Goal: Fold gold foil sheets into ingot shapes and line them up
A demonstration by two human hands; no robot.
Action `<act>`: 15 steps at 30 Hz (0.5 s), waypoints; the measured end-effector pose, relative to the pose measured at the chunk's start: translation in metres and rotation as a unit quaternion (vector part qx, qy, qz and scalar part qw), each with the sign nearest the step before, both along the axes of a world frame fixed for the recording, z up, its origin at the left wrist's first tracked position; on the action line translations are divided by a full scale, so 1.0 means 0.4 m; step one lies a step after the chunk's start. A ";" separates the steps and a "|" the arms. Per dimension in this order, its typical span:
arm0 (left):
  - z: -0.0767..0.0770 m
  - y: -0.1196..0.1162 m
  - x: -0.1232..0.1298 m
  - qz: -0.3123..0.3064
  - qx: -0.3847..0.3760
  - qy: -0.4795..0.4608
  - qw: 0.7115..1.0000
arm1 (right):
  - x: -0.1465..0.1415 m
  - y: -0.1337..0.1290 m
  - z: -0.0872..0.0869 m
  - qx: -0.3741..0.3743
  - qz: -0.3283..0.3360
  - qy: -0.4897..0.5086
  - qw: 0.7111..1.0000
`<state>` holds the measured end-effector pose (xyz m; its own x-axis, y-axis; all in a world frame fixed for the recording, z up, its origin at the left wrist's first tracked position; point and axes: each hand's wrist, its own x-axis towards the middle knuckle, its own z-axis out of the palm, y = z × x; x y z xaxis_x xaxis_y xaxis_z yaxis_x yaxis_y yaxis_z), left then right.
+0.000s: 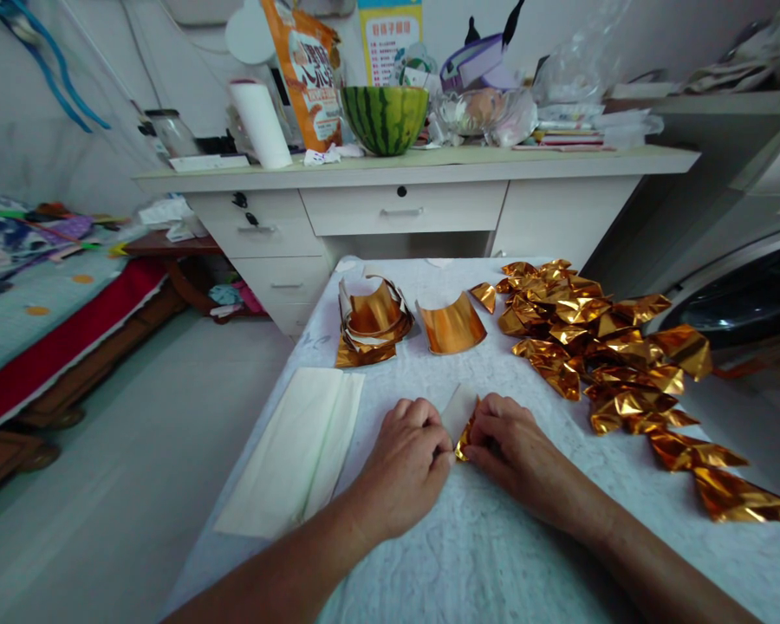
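Both my hands meet over a small sheet of gold foil paper (460,412), its pale back facing up and a bit of gold showing at the near edge. My left hand (411,464) pinches its left side, fingers curled. On the other side my right hand (512,446) is closed on the gold edge. Much of the sheet is hidden by my fingers. Beyond my hands lies a single curved gold foil sheet (453,326), beside a curled stack of foil sheets (372,316). A heap of folded gold foil pieces (585,325) spreads along the right.
A folded cream paper or cloth (292,446) lies left of my left arm on the covered table (416,555). Behind stands a white desk (403,199) with a watermelon half (385,117), a paper roll (261,123) and an orange snack bag (308,78). A washing machine (741,269) stands right.
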<state>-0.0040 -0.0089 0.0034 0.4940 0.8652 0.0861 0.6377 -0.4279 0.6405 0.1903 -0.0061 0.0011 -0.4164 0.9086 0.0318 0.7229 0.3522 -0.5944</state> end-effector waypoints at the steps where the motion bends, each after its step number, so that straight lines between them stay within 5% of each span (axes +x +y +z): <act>1: 0.001 -0.001 0.001 0.001 0.000 0.000 1.000 | 0.000 0.001 -0.004 0.003 -0.001 0.001 1.000; 15: -0.009 -0.003 0.013 0.032 0.007 0.020 0.999 | -0.003 0.008 -0.013 0.012 -0.012 0.004 1.000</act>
